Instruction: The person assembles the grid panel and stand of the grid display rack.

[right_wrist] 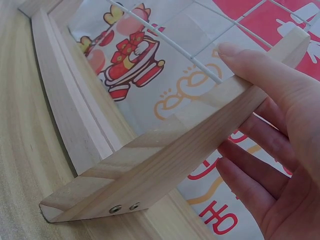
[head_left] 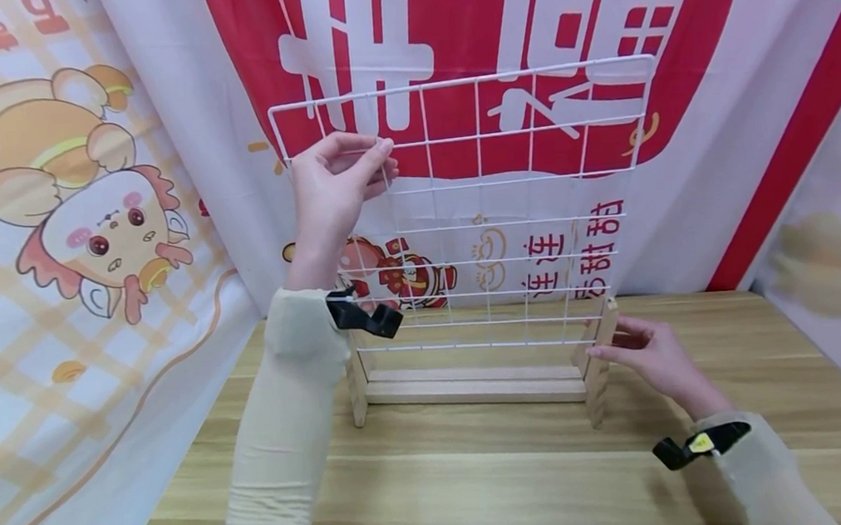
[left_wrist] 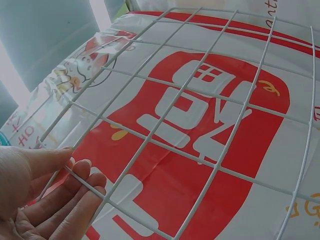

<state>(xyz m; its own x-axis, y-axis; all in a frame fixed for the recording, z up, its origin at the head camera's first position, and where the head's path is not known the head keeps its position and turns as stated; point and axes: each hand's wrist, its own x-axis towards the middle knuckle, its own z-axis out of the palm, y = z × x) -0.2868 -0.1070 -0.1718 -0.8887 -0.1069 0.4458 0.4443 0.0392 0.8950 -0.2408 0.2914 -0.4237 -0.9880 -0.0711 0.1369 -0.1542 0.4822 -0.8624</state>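
Observation:
A white wire grid panel (head_left: 475,81) stands upright in a pale wooden stand (head_left: 477,391). Near the grid's upper left corner, my left hand (head_left: 335,188) pinches a wire between thumb and fingers; the left wrist view shows the thumb above the wire (left_wrist: 86,184) and the fingertips beneath. Low on the other side, my right hand (head_left: 654,356) holds the stand's right upright (right_wrist: 165,155), with the thumb on its front edge and the fingers behind. Two metal screw heads (right_wrist: 115,209) show near that upright's foot. The left upright (head_left: 357,389) is partly hidden by my left wrist.
The stand rests on a wood-grain table (head_left: 471,491). Behind it hangs a white cloth with a large red printed patch (head_left: 443,10). A cartoon-printed cloth (head_left: 95,232) covers the left side, and another pale cloth (head_left: 826,260) hangs at the right.

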